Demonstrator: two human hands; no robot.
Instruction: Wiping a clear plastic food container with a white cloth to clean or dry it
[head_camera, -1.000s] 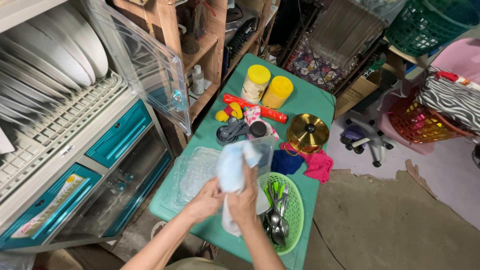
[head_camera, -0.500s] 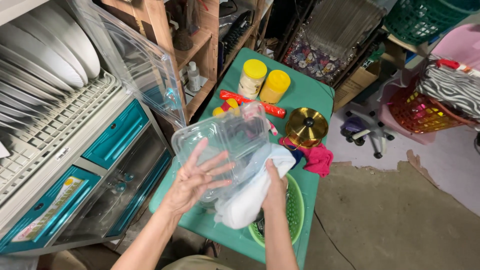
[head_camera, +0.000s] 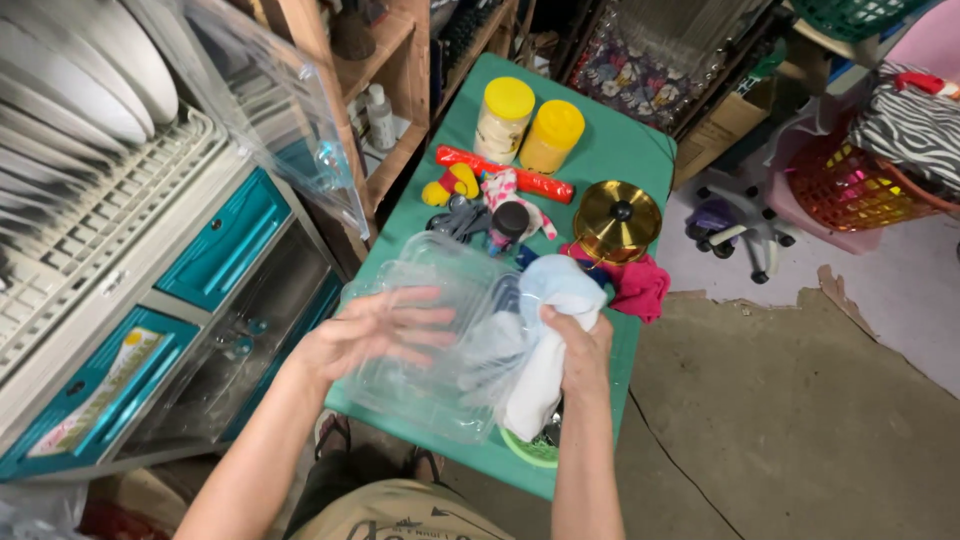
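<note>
The left hand (head_camera: 375, 335), fingers spread, steadies the clear plastic container (head_camera: 440, 330); the right hand (head_camera: 578, 345) grips a white cloth (head_camera: 545, 370) (the slippery container may slide off).

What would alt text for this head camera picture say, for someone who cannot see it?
Seen from above, a person's left hand steadies a clear plastic container while the right hand presses a white cloth against it, over a green table holding two yellow-lidded jars and a gold lid.
</note>
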